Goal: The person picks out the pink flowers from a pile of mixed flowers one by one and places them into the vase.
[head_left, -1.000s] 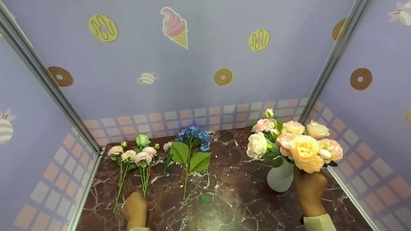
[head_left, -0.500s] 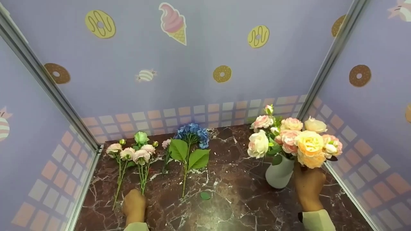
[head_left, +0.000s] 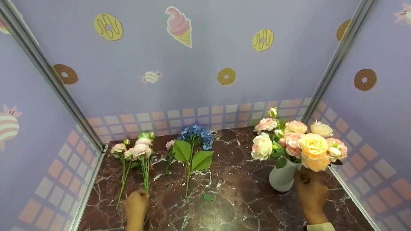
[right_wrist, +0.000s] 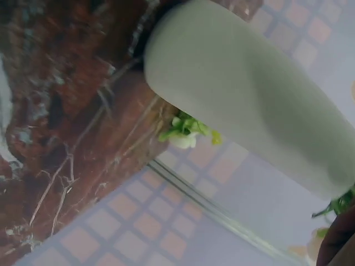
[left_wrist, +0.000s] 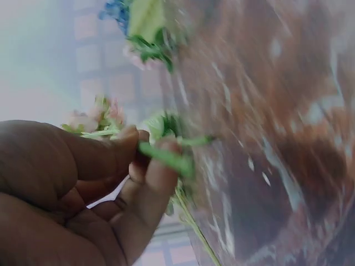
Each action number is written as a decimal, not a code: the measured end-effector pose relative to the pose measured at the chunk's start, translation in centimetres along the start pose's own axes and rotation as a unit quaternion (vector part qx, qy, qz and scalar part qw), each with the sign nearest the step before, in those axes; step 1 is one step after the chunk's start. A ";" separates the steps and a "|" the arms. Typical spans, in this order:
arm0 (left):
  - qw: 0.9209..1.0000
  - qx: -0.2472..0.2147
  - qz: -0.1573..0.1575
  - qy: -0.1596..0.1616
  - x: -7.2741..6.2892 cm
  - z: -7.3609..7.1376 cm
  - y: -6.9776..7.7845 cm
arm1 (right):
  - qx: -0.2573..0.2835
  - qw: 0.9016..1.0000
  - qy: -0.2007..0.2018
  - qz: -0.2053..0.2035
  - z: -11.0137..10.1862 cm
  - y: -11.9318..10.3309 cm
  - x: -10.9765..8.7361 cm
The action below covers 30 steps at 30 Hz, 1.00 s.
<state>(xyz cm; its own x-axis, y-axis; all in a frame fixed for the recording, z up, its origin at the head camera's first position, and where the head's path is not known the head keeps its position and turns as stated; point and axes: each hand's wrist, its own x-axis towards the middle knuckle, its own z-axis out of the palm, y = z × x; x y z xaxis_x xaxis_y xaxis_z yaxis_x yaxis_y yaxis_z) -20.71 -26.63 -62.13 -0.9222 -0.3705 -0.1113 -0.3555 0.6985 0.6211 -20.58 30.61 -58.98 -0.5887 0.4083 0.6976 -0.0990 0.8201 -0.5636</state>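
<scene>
Vase [head_left: 281, 179] (just one), one hydrangea [head_left: 205, 140]

There is room to pass over the dark red marbled desk [head_left: 239, 175] between the blue hydrangea with broad green leaves [head_left: 205, 140] and the rounded white vase [head_left: 281, 179]; one small green leaf [head_left: 208, 196] lies there. Pink, cream and yellow blooms [head_left: 293, 144] block the vase's mouth.

We see a dark, white-veined surface [head_left: 239, 202] bearing a white vase [head_left: 280, 179], a leafy blue flower [head_left: 195, 138], pale-pink flowers [head_left: 119, 148] and a loose leaf [head_left: 208, 197].
</scene>
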 end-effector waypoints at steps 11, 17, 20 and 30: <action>0.969 -0.230 0.091 -0.027 -2.5 3.6 6.4 | 0.158 0.953 -0.203 -0.162 4.2 -5.3 -2.7; 0.929 -0.325 0.136 -0.111 -4.8 7.1 9.7 | 0.202 0.899 -0.360 -0.145 5.8 -11.0 -2.2; 0.912 -0.356 0.147 -0.139 -5.9 8.4 11.1 | 0.230 0.879 -0.399 -0.125 6.3 -13.6 -2.0; 0.894 -0.390 0.166 -0.147 -7.5 9.8 14.5 | 0.260 0.915 -0.283 -0.119 6.8 -18.3 -2.8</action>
<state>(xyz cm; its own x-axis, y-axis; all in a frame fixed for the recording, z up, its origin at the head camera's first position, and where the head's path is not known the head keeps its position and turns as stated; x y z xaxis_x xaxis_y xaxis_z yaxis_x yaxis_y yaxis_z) -20.47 -7.71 -59.94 -0.9980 0.0343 0.0527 0.0547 0.0586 0.9968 -22.59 11.75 -53.68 -0.8078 -0.1507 0.5699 -0.5602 0.4968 -0.6628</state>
